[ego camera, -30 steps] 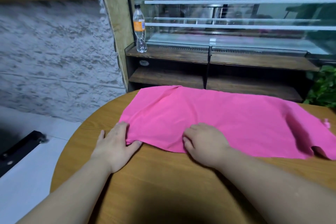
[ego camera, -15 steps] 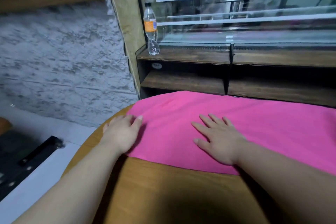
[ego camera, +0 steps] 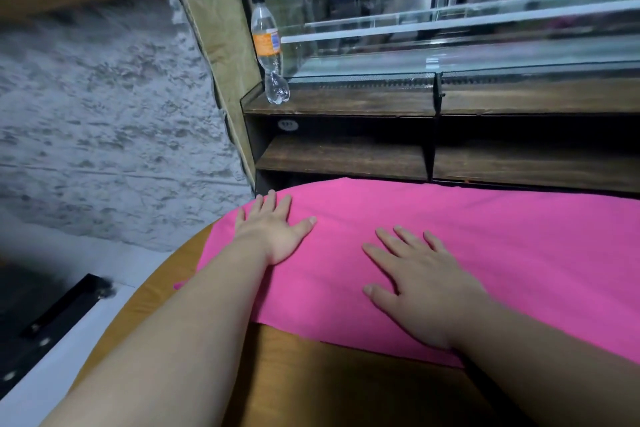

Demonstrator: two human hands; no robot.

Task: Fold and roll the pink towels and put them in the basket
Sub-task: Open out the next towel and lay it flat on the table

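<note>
**Both hands flat on the towel, nothing grasped**

At far left I note a grey stone wall (ego camera: 104,149), and below it a black bar (ego camera: 59,308) lying on the pale floor. What the bar is, I cannot tell.

The round wooden table (ego camera: 329,385) fills the lower frame. My left hand (ego camera: 273,232) lies palm down on the left end of the pink towel (ego camera: 502,253). Its fingers are straight and close together, the thumb is splayed to the right, and it grasps nothing.

Behind that hand, a clear plastic bottle (ego camera: 270,48) with an orange label stands upright on the left corner of the upper wooden shelf (ego camera: 346,102).

The pink towel lies spread flat on the table. Its far edge sits just in front of the lower shelf, and its near edge runs diagonally across the wood. It passes out of view at the right.

My right hand (ego camera: 419,284) also rests palm down on the towel, close to the near edge. Its fingers are straight and fanned apart, pressing the cloth without gripping it. The two hands are apart, with bare towel between them.

A glass case (ego camera: 485,28) spans the upper right above the shelf.
</note>
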